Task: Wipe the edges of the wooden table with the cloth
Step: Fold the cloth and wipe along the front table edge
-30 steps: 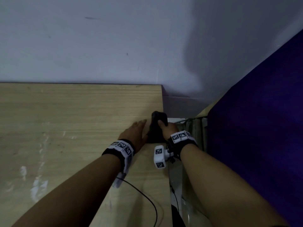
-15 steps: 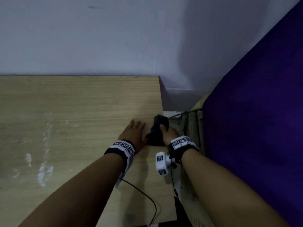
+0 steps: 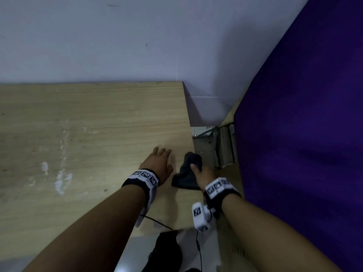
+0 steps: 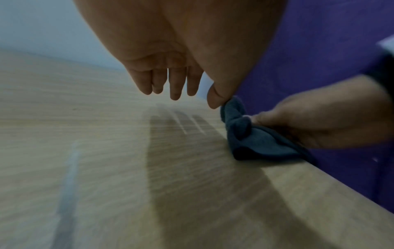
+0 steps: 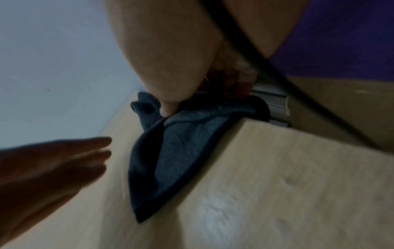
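Observation:
A dark grey cloth (image 3: 188, 171) lies folded over the right edge of the light wooden table (image 3: 88, 134). My right hand (image 3: 202, 171) grips the cloth, thumb on top and fingers wrapped down over the table's side. The right wrist view shows the cloth (image 5: 179, 148) draped over the edge under the thumb. My left hand (image 3: 159, 163) hovers flat just above the tabletop, close to the left of the cloth, fingers straight and holding nothing. In the left wrist view its fingers (image 4: 175, 82) hang above their shadow, with the cloth (image 4: 251, 134) beside them.
A pale wall (image 3: 117, 40) runs along the table's far edge. A purple panel (image 3: 304, 134) stands close on the right, leaving a narrow gap with metal legs (image 3: 224, 148). White smears (image 3: 60, 179) mark the tabletop. A black cable (image 3: 157, 222) crosses the near edge.
My right hand has drawn the cloth along the right edge toward me. The left hand has come back with it. The view has tilted down, showing the table's near corner.

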